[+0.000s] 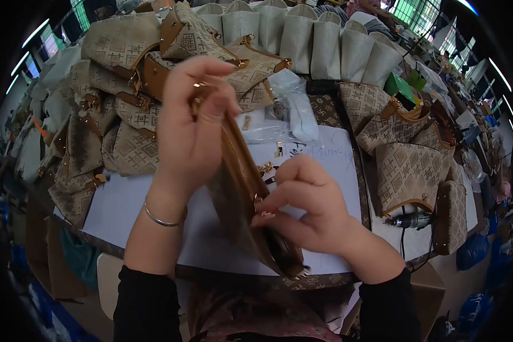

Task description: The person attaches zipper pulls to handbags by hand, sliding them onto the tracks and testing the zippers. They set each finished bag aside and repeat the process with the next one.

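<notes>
Handbag between hands, left hand above

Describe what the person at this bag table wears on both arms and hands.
Both forearms are bare, with black sleeves pushed up towards the elbows. The left hand has a thin silver metal bangle around its wrist. The right hand is bare, with no glove, watch or bracelet in view. No rings can be made out on either hand.

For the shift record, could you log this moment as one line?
left hand: grips bag top edge | right hand: pinches its brown trim | table: patterned bags piled left
</notes>
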A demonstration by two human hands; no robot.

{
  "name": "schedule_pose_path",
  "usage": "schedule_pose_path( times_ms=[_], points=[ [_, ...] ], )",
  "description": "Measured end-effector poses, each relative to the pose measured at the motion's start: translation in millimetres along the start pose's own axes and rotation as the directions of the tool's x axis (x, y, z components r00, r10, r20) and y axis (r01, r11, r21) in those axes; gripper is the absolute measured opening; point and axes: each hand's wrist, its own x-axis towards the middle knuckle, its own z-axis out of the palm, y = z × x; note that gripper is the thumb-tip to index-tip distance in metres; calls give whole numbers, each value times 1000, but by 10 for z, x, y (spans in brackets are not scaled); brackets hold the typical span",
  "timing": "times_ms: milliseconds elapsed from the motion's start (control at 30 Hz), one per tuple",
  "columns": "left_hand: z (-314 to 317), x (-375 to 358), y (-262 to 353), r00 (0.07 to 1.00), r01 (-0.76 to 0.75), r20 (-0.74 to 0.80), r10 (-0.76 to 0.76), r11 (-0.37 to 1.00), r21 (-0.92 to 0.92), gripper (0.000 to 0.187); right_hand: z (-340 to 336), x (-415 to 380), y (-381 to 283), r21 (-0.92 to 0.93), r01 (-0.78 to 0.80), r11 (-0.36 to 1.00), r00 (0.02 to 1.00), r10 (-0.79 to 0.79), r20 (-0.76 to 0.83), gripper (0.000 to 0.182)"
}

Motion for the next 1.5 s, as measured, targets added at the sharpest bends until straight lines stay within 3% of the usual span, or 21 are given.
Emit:
schedule_pose_path(
  times_ms=[67, 133, 200, 267, 300, 333, 400, 500, 833, 933, 1033, 1100, 1133, 1167, 1233, 1267, 1333, 1367, 1400, 1467, 1500],
  points=[
    [-228, 119, -78, 971, -213, -88, 224, 970, 121, 22, 66, -24, -82, 216, -98, 971, 964, 39, 263, 17],
    [-283, 122, -3, 950, -295, -59, 307, 943, 156, 23, 58, -26, -139, 275, -134, 952, 939, 33, 343, 16],
    [-315, 111, 40, 925, -367, -29, 379, 911, 186, 23, -87, 13, -226, 372, -244, 895, 837, 1, 547, 13],
    [-248, 65, 48, 881, -474, 64, 470, 877, 81, 25, -180, 18, -281, 274, -276, 921, 802, 63, 595, 11],
    [-165, -13, 64, 925, -379, -42, 377, 924, -56, 22, -192, 13, -284, 169, -293, 941, 769, 127, 627, 9],
    [-177, -41, 70, 933, -361, -41, 359, 931, -57, 22, -158, 8, -257, 176, -310, 934, 764, 134, 631, 9],
    [-210, -9, 84, 917, -382, 164, 364, 919, 99, 20, -91, 17, -184, 167, -336, 927, 793, 183, 581, 6],
    [-245, 12, 115, 926, -317, 211, 314, 948, -19, 20, -71, -1, -178, 223, -302, 927, 840, 148, 523, 8],
    [-267, 3, 2, 942, -269, 191, 275, 961, -61, 12, 0, -87, -279, 284, -226, 932, 912, 100, 398, 12],
    [-222, -18, -56, 954, -270, 138, 266, 963, 9, 20, -33, -106, -377, 160, -234, 959, 870, 133, 474, 12],
    [-151, 1, -109, 918, -395, 41, 394, 918, 39, 16, -33, -112, -377, 208, -271, 940, 855, 135, 501, 11],
    [-151, -16, -26, 966, -252, 66, 251, 968, 3, 24, -23, -99, -333, 261, -284, 923, 848, 114, 518, 10],
    [-184, 27, -7, 962, -265, 70, 264, 964, 13, 24, -52, -64, -341, 265, -268, 927, 852, 99, 515, 10],
    [-224, 73, 17, 976, -80, 197, 92, 994, -69, 34, -103, -24, -360, 224, -336, 915, 818, 166, 551, 9],
    [-346, 145, 35, 857, 209, 491, -156, 976, -56, 59, -180, 20, -354, 184, -386, 904, 783, 216, 584, 9],
    [-434, 157, 21, 862, 196, 485, -150, 980, -45, 59, -217, 31, -340, 161, -385, 909, 746, 204, 635, 8],
    [-557, 193, 36, 761, 153, 640, -102, 988, -25, 77, -281, 45, -313, 137, -370, 919, 707, 183, 683, 8],
    [-597, 193, 85, 799, 99, 597, -74, 995, -9, 48, -305, 42, -295, 135, -358, 924, 669, 153, 728, 11],
    [-680, 214, 113, 799, 88, 597, -68, 996, -6, 48, -319, 46, -291, 131, -347, 929, 627, 126, 769, 14],
    [-873, 255, 154, 768, 100, 601, -222, 968, 229, 30, -338, 52, -329, 107, -341, 934, 652, 153, 742, 20],
    [-804, 249, 354, 886, 67, 419, -197, 950, 304, 17, -356, 60, -351, 85, -345, 935, 672, 182, 718, 26]
  ],
)
